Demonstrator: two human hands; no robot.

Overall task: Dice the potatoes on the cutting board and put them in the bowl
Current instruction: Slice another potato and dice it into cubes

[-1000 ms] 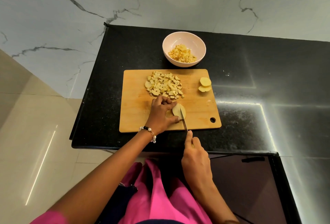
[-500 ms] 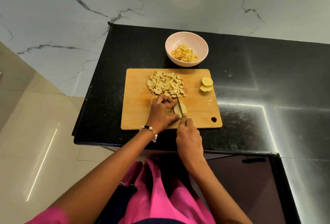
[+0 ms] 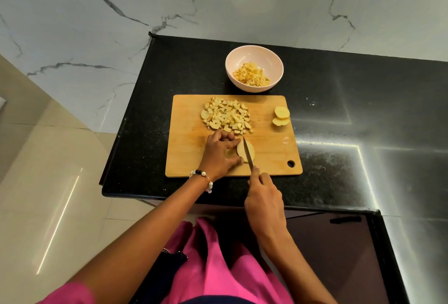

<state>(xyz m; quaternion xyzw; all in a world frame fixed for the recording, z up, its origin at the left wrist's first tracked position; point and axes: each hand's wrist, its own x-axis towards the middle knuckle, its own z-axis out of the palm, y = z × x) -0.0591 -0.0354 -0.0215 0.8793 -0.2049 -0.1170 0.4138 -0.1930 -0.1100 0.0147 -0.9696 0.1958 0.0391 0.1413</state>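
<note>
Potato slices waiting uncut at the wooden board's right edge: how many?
2: pale round potato slices overlapping near the wooden cutting board's far right edge. More could lie hidden beneath.

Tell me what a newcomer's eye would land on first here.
First the hands at the near edge of the cutting board: the left hand holds a potato slice down while the right hand draws a knife through it. Next the heap of diced potato at the board's far side, and the pink bowl behind it on the black counter, already holding dice.
</note>
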